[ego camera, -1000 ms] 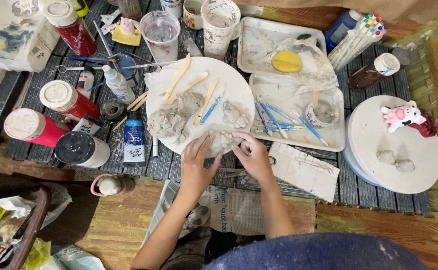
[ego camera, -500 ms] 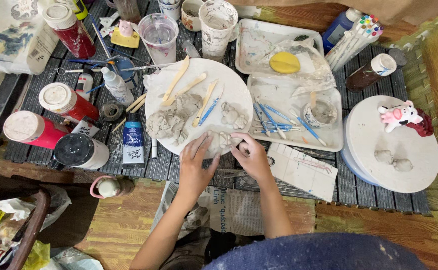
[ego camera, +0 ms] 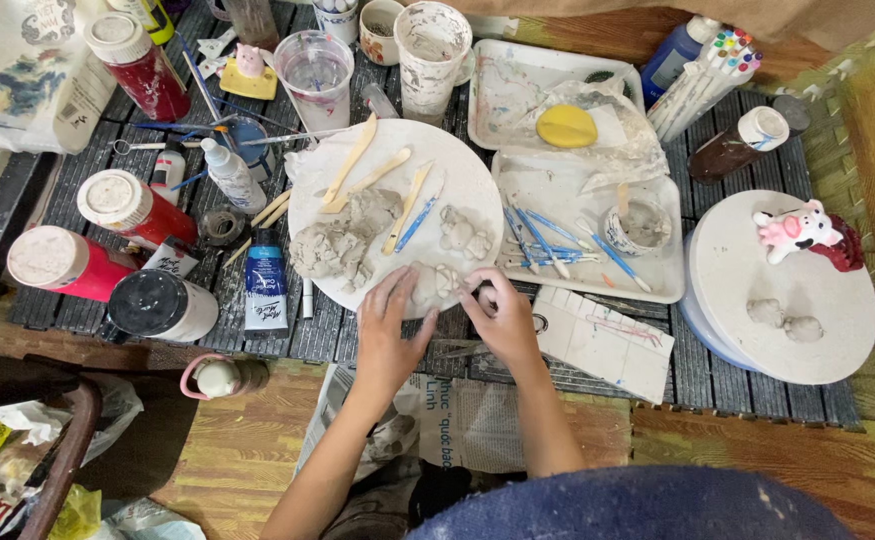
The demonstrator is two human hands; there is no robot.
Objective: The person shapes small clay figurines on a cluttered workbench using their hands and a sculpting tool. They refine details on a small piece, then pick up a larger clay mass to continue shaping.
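A round white board (ego camera: 462,170) lies on the dark slatted table. On it sit a lump of grey clay (ego camera: 342,240), a small clay figure (ego camera: 463,233) and several wooden and blue modelling tools (ego camera: 402,205). At the board's near edge lies a flat grey clay piece (ego camera: 435,283). My left hand (ego camera: 390,330) rests on the board with its fingers spread against that piece. Beside it, my right hand (ego camera: 502,315) pinches the piece's right side with its fingertips.
Red paint jars (ego camera: 132,208), a black-lidded jar (ego camera: 157,303) and a blue paint tube (ego camera: 265,283) stand at left. White trays (ego camera: 657,285) with brushes and a yellow sponge (ego camera: 566,126) lie right of the board. A turntable (ego camera: 807,345) carries a pink-and-white figurine (ego camera: 795,230). Cups (ego camera: 314,70) stand behind.
Both hands stay at the clay piece on the board's near edge. The fingers have shifted slightly on it; the view has barely moved.
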